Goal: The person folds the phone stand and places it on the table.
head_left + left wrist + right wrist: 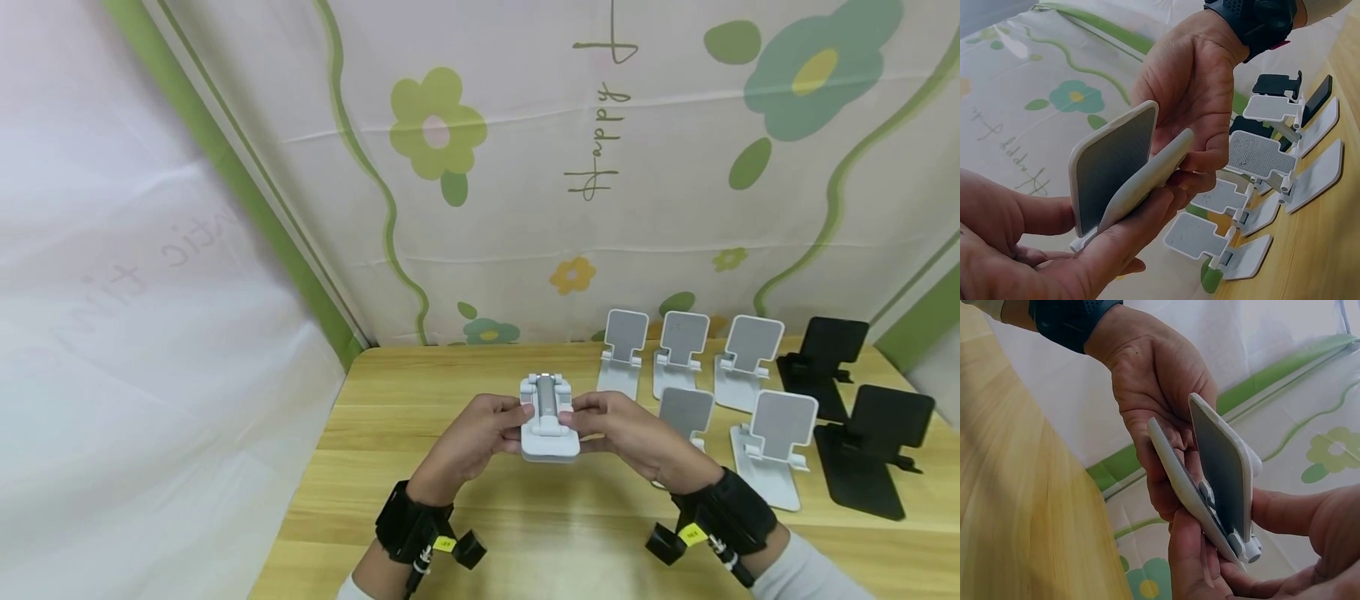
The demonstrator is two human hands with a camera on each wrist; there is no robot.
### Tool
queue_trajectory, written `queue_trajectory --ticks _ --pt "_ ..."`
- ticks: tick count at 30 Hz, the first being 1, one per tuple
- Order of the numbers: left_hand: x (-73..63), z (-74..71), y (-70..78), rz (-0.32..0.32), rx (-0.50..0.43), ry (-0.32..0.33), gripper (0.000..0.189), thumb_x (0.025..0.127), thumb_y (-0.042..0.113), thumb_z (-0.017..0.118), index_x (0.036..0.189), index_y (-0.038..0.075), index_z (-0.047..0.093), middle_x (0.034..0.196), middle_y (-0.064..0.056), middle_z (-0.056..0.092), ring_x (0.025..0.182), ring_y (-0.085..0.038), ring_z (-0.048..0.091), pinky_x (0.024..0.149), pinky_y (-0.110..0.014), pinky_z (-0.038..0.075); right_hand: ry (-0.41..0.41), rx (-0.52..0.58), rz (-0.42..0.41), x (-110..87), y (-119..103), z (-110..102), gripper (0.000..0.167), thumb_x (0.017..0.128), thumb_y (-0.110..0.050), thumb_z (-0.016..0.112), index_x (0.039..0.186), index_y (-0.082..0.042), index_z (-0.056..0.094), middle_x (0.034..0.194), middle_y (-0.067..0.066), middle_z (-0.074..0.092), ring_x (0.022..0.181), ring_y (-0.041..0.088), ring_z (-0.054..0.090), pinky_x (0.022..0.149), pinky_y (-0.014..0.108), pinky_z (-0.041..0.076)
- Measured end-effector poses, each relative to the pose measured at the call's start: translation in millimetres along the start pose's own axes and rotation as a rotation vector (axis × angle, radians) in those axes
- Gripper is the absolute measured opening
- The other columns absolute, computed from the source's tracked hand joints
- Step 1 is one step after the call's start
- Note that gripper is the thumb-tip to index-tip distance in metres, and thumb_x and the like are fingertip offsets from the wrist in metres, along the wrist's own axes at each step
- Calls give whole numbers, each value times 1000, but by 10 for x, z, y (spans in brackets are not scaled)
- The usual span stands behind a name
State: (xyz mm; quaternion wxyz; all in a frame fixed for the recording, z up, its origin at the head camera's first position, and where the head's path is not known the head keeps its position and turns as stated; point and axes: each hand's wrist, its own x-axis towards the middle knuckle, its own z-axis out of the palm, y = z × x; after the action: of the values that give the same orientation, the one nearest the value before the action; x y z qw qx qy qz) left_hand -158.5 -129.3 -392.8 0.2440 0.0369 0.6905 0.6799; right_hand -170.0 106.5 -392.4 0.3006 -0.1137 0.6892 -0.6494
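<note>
Both hands hold a white folding phone stand (550, 447) over the middle of the table, its grey central arm facing up. My left hand (480, 435) grips its left side, thumb on top and fingers beneath. On the opposite side, my right hand (641, 435) pinches it the same way. The left wrist view shows the stand's grey-padded plate (1116, 169) partly folded toward the base (1147, 178), with a narrow gap between them. From the right wrist, the hinge (1244, 547) appears at the lower end, close to the right fingers.
On the right of the wooden table (420, 375) stand several unfolded white phone stands (772, 450) and two black ones (862, 458). One white stand (686, 412) is partly behind the right forearm. A flowered curtain (510, 208) hangs along the back edge.
</note>
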Motion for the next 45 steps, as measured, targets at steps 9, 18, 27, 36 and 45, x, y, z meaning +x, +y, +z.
queue_trajectory --ticks 9,18,27,36,45 --pt "-2 26 -28 38 46 21 33 107 11 53 129 -12 61 108 -21 75 87 -15 74 79 -30 63 -2 26 -14 9 47 27 50 102 -17 62 134 16 44 116 16 64 100 20 68 92 38 60" --pt "-41 95 5 94 248 146 38 107 20 55 132 -8 59 105 -16 74 89 -19 74 77 -32 63 30 28 -32 -1 54 33 43 100 -13 64 127 16 47 111 15 65 94 20 70 85 34 62" --pt "-120 447 -6 175 890 283 54 94 51 69 120 4 67 99 -4 55 86 -15 46 63 -23 44 64 28 -59 19 99 36 39 99 -10 64 124 16 46 107 16 67 89 17 72 81 30 62" --pt "-111 563 5 215 1062 390 70 80 48 86 116 -6 61 94 -6 46 87 -18 39 61 -21 36 84 32 -52 43 97 97 45 98 -9 67 129 15 45 105 15 67 89 18 71 79 29 62" --pt "-22 396 42 275 1069 385 48 72 42 93 97 8 72 77 4 61 74 -12 46 60 -21 36 129 7 -56 37 118 120 46 97 -7 68 130 14 44 108 19 63 92 21 71 85 34 63"
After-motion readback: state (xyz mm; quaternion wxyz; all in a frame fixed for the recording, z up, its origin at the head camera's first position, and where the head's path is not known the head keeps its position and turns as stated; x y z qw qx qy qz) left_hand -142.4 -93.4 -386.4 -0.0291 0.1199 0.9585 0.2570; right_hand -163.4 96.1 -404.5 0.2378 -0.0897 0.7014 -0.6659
